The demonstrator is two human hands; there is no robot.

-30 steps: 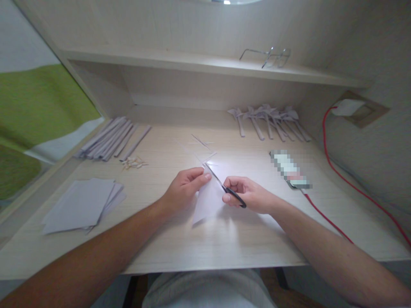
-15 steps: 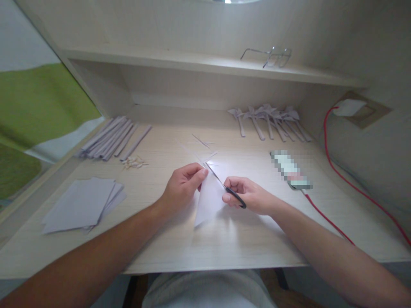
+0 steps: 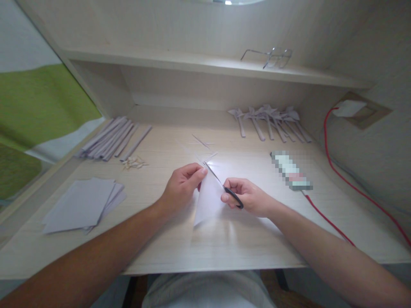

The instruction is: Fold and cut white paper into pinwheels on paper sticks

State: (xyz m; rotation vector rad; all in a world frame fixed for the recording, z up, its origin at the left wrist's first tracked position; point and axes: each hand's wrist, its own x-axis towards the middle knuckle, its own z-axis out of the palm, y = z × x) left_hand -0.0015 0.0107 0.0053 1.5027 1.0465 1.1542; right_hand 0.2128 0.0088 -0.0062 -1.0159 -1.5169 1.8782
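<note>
My left hand [image 3: 185,184] pinches a folded white sheet of paper [image 3: 207,200] near its upper corner, at the middle of the desk. In my right hand [image 3: 245,196] is a pair of scissors [image 3: 233,196] with black handles. Their blades run along the paper's upper right edge, with the tips close to my left fingertips. Whether the blades are fully closed is too small to tell. Just beyond the paper lie several thin paper strips [image 3: 202,141].
At the left are a stack of paper squares [image 3: 80,205], rolled paper sticks [image 3: 109,137] and small pale pieces [image 3: 135,162]. Paper pinwheels [image 3: 268,119] lie at the back right. A phone [image 3: 290,171] with a red cable [image 3: 327,222] is at the right; glasses [image 3: 276,57] rest on the shelf [image 3: 180,60].
My right hand and the scissors have shifted very slightly left along the paper. My left hand keeps its hold, almost still.
</note>
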